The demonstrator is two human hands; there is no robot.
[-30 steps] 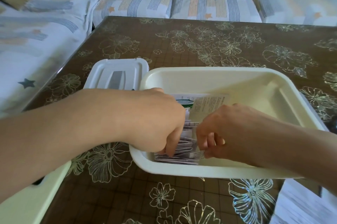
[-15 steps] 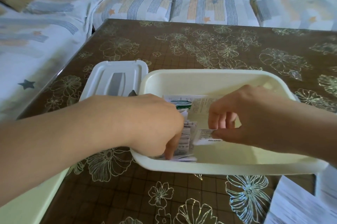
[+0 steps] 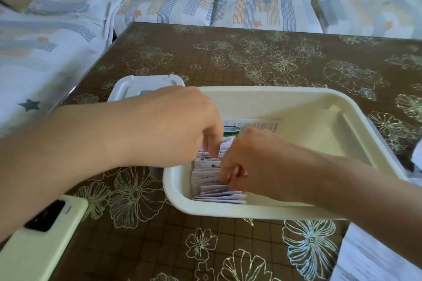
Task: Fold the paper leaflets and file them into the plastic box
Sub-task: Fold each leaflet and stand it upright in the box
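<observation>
A cream plastic box (image 3: 296, 94) stands on the brown flowered table. Along its left side stands a row of folded leaflets (image 3: 209, 186), upright and packed together. An unfolded leaflet with green print (image 3: 258, 124) lies flat on the box floor behind them. My left hand (image 3: 178, 125) reaches in from the left, its fingertips pressed down into the far part of the row. My right hand (image 3: 255, 159) is low in the box, its fingers pinched on a folded leaflet that sits in the row's near part. Both thumbs are hidden.
The box's white lid (image 3: 137, 85) lies on the table (image 3: 251, 56) just left of the box, partly under my left arm. A pale green phone (image 3: 38, 242) rests at the front left corner. Loose printed sheets (image 3: 365, 258) lie at the front right. Sofa cushions (image 3: 169, 4) border the table.
My right hand, which had lifted a folded leaflet above the box floor, has come down and left and pushed it into the row. My left hand has shifted slightly farther along the row.
</observation>
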